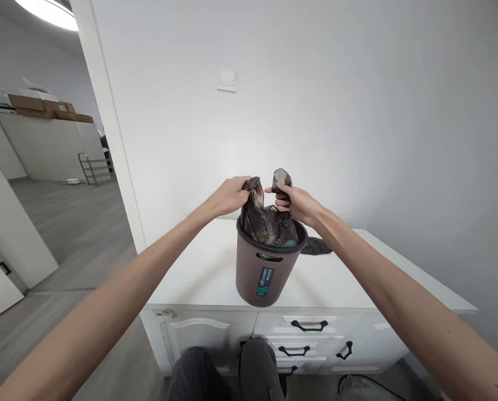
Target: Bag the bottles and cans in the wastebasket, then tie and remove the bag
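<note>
A brown garbage bin (249, 264) with a black rim and a dark label stands upright on a white cabinet top (202, 267). Inside it sits a thin, dark, see-through garbage bag (269, 225), its upper part rising above the rim. My left hand (231, 196) pinches the bag's left upper edge. On the right side, my right hand (299, 204) has its fingers wrapped round another part of the bag, and a tuft sticks up above the thumb. Something greenish shows through the bag near the rim.
More dark plastic (316, 245) lies on the cabinet top behind the bin's right side. Black-handled drawers (309, 325) are in the cabinet front, close to my knees. A wall with a light switch (227, 79) rises behind. At left, a doorway opens onto a room with cardboard boxes (27, 103).
</note>
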Demonstrator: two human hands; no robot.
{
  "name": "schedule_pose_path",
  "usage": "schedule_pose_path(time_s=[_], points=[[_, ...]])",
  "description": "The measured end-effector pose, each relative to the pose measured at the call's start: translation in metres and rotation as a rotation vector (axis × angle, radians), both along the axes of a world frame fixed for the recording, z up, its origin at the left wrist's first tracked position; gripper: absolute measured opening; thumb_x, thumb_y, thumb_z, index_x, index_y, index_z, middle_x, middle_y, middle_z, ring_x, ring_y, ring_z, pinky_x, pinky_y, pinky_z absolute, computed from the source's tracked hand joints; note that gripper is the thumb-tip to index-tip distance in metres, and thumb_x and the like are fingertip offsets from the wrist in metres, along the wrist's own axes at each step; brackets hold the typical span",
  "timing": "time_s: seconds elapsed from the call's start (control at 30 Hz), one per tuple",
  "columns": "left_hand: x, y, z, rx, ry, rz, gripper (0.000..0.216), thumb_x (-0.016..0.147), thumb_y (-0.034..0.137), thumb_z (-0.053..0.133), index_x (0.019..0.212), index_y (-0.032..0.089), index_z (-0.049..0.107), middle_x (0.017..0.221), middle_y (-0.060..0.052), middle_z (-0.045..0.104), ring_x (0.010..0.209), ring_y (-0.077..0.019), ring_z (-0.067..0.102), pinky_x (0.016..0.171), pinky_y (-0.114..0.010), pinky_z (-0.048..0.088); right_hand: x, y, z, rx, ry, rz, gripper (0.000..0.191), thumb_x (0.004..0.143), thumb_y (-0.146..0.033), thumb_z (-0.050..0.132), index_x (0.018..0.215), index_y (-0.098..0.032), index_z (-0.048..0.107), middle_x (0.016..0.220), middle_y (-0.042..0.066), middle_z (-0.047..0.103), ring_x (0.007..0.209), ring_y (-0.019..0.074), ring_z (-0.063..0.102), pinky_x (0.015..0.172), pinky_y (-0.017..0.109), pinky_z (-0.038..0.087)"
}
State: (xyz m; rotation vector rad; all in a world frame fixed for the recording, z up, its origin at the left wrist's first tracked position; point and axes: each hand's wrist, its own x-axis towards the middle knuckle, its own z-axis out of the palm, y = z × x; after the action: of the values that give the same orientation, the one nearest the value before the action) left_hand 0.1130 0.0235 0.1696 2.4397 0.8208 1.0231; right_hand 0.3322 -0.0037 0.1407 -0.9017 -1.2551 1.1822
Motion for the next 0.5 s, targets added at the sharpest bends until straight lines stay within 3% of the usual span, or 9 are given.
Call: schedule_pose_path(time_s=[0.07,0.17,0.27,0.33,0.43,0.5], points=[[-0.003,-0.003,-0.002,-0.092,-0.083,0.002,0.024,0.093,0.012,0.052,0.086,0.020,0.074,0.091,-0.004,0.075,0.086,-0.0214,0.064,0.079,-0.031,0.045,0.001,0.001,-0.005,-0.021,0.087,-0.091,0.027,0.101,-0.035,0.072,0.083,-0.021,0.056,0.066,-0.009,0.028,0.049,0.0070,0.023,0.041,0.022,0.021],[-0.001,-0.007,-0.008,-0.309,-0.428,-0.003,0.029,0.104,0.029,0.057,0.081,0.018,0.070,0.084,-0.006,0.073,0.085,-0.0208,0.064,0.083,-0.030,0.048,0.006,0.002,-0.012,-0.038,0.234,-0.164,0.033,0.107,-0.035,0.062,0.080,-0.022,0.048,0.064,-0.009,0.025,0.047,0.0068,0.020,0.037,0.018,0.020],[0.007,-0.013,-0.013,-0.638,-0.771,-0.139,0.040,0.110,0.040,0.050,0.080,0.018,0.063,0.079,-0.006,0.068,0.083,-0.0191,0.066,0.087,-0.030,0.052,0.012,0.003,-0.017,-0.023,0.346,-0.157,0.038,0.106,-0.039,0.066,0.080,-0.024,0.043,0.065,-0.008,0.030,0.047,0.0068,0.024,0.038,0.016,0.025],[0.015,-0.015,-0.014,-0.798,-0.909,-0.229,0.042,0.112,0.041,0.047,0.077,0.020,0.055,0.068,-0.001,0.057,0.068,-0.0150,0.061,0.080,-0.029,0.054,0.014,0.006,-0.020,-0.011,0.362,-0.139,0.037,0.105,-0.041,0.066,0.082,-0.024,0.043,0.067,-0.008,0.035,0.048,0.0066,0.026,0.039,0.015,0.027],[0.027,-0.015,-0.013,-0.810,-0.867,-0.238,0.042,0.110,0.040,0.056,0.074,0.022,0.044,0.061,0.007,0.034,0.048,-0.0086,0.035,0.058,-0.022,0.043,0.012,0.010,-0.022,-0.012,0.245,-0.179,0.032,0.103,-0.040,0.067,0.085,-0.025,0.045,0.064,-0.010,0.027,0.049,0.0079,0.019,0.039,0.018,0.020],[0.033,-0.012,-0.012,-0.723,-0.677,-0.178,0.039,0.105,0.039,0.065,0.075,0.022,0.046,0.064,0.007,0.034,0.049,-0.0082,0.028,0.051,-0.022,0.033,0.009,0.009,-0.021,-0.021,0.088,-0.194,0.028,0.096,-0.034,0.072,0.086,-0.025,0.047,0.063,-0.011,0.022,0.050,0.0088,0.017,0.040,0.021,0.017]])
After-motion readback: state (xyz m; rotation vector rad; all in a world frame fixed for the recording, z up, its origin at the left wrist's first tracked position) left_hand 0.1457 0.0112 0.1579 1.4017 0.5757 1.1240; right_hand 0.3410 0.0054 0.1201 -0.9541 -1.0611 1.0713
